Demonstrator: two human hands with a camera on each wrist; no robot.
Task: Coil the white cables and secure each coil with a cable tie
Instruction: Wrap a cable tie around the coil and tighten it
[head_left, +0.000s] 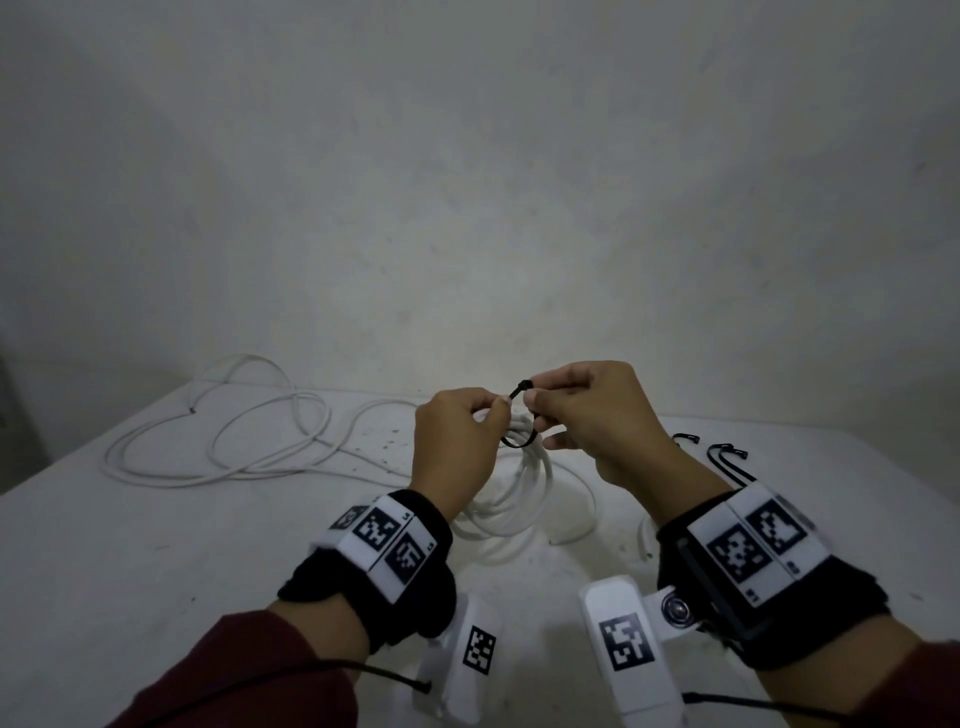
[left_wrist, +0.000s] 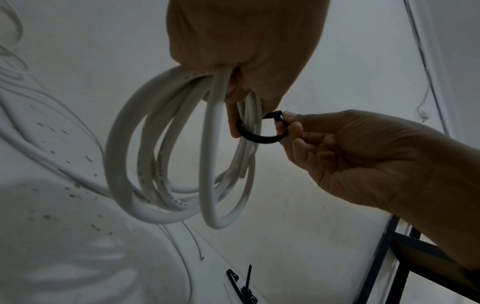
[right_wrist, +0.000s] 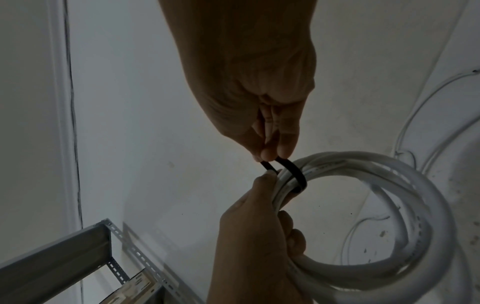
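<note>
A coil of white cable (head_left: 524, 488) hangs above the table from my left hand (head_left: 493, 413), whose fingers curl round its top strands. A black cable tie (head_left: 519, 418) loops around those strands. My right hand (head_left: 535, 400) pinches the tie's head end between thumb and fingers, just right of the left fingertips. In the left wrist view the coil (left_wrist: 182, 156) dangles below the left hand (left_wrist: 246, 61), with the tie loop (left_wrist: 259, 136) pinched by the right hand (left_wrist: 283, 123). The right wrist view shows the tie (right_wrist: 294, 170) crossing the coil (right_wrist: 389, 236) above the left hand (right_wrist: 254, 236).
A second white cable (head_left: 234, 431) lies in loose loops on the table's (head_left: 156, 561) far left. Spare black cable ties (head_left: 722, 452) lie at the right, also seen as spare ties (left_wrist: 241, 286). A grey metal shelf frame (right_wrist: 78, 246) stands beside the table. A wall is behind.
</note>
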